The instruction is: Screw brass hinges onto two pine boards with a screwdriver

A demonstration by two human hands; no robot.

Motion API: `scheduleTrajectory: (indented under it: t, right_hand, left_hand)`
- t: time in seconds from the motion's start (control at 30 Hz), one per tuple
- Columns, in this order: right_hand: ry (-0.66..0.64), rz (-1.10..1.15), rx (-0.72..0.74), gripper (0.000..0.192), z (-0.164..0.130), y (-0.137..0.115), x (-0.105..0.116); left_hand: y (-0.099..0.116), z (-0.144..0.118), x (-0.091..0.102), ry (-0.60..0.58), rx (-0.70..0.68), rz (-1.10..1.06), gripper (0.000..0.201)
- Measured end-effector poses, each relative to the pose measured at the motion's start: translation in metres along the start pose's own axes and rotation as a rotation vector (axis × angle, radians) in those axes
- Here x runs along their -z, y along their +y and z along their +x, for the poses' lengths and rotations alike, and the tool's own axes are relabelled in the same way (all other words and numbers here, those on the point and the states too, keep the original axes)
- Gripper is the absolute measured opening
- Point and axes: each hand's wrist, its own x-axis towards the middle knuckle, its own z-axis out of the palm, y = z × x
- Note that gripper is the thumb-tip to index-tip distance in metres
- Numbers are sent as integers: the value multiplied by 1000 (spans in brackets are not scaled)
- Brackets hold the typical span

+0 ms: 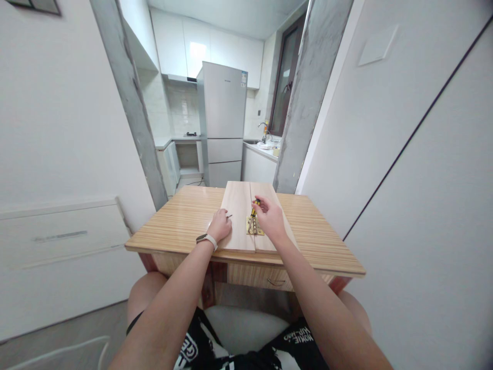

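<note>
Two pale wooden boards (239, 205) lie side by side on a striped wooden table (185, 221). A brass hinge (254, 226) sits across their seam near the front. My right hand (270, 217) grips a yellow-and-black screwdriver (254, 206), its tip pointing down at the hinge. My left hand (219, 225) rests on the left board, fingers closed around a small screw (229, 216) that sticks out to the right. A white band is on my left wrist.
White walls close in on both sides. Beyond the table a doorway opens to a kitchen with a grey fridge (223, 123), a counter and a sink tap (265, 131). A white drawer unit (57, 236) stands at the left. My knees are under the table's front edge.
</note>
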Motion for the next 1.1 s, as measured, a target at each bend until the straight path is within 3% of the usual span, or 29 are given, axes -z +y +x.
scheduleTrajectory:
  t: [0.17, 0.3, 0.47, 0.57, 0.73, 1.1]
  right_hand:
    - [109, 65, 24, 37, -1, -3, 16]
    - [161, 53, 32, 40, 4, -1, 44]
    - [202, -17, -8, 44, 1, 27, 84]
    - [216, -47, -26, 45, -6, 45, 96]
    - [205, -78, -28, 44, -16, 54, 96]
    - [162, -26, -13, 45, -20, 54, 86]
  left_hand:
    - [1, 1, 0, 9, -12, -14, 22]
    - [4, 0, 3, 7, -12, 6, 11]
    - [5, 1, 4, -10, -17, 28, 10]
    - [5, 3, 3, -18, -27, 60, 12]
    - [11, 9, 4, -40, 25, 110, 21]
    - [17, 11, -1, -21, 31, 219, 14]
